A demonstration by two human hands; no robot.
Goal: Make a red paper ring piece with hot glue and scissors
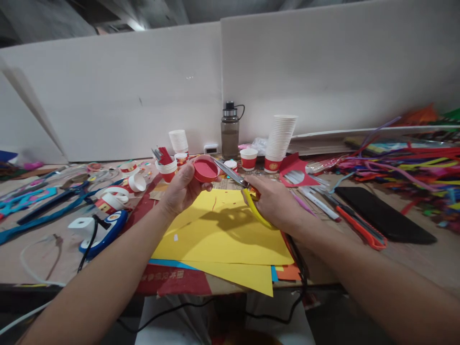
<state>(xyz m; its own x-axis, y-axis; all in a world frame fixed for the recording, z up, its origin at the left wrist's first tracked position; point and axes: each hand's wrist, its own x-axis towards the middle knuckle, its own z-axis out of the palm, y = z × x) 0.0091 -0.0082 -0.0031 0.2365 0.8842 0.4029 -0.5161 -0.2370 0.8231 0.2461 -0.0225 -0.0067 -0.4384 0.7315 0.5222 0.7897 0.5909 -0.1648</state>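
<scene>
My left hand (181,189) is closed round a red paper cup piece (205,169), holding it up with its round red face toward me. My right hand (273,200) grips yellow-handled scissors (240,184), whose steel blades point up-left and meet the cup's right edge. Both hands hover over yellow paper sheets (219,235) lying on the table's front middle.
Behind stand a dark water bottle (230,130), a tall stack of white cups (280,141) and loose red-and-white cups (248,158). Pipe cleaners (409,165) pile at right, beside a black phone (383,218) and an orange cutter (359,227). A glue gun (102,229) lies left.
</scene>
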